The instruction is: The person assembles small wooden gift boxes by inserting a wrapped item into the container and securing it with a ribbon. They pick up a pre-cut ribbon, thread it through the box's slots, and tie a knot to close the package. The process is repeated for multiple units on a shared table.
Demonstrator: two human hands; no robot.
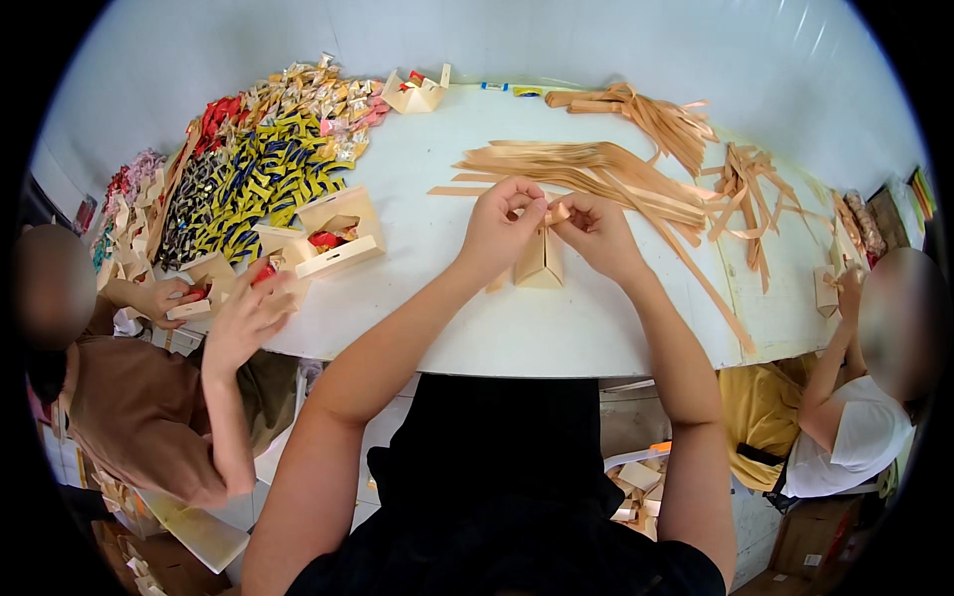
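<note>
A small cream cardboard box (pixel 540 266) with a peaked top stands on the white table in front of me. A satin gold-tan ribbon (pixel 557 214) is gathered at its peak. My left hand (pixel 505 224) pinches the ribbon from the left, thumb against fingertips. From the other side, my right hand (pixel 599 234) also grips it between thumb and fingers. The fingers partly cover the ribbon, so I cannot tell whether it is knotted. Just beyond my hands lies a bundle of long, loose ribbons (pixel 586 164) in the same colour.
More ribbon bundles (pixel 646 117) lie at the back right. A heap of wrapped sweets (pixel 268 174) covers the table's left side, near an open box (pixel 343 233) with red packets. A co-worker's hand (pixel 243 308) is at the left; another co-worker (pixel 845 427) holds a box at the right.
</note>
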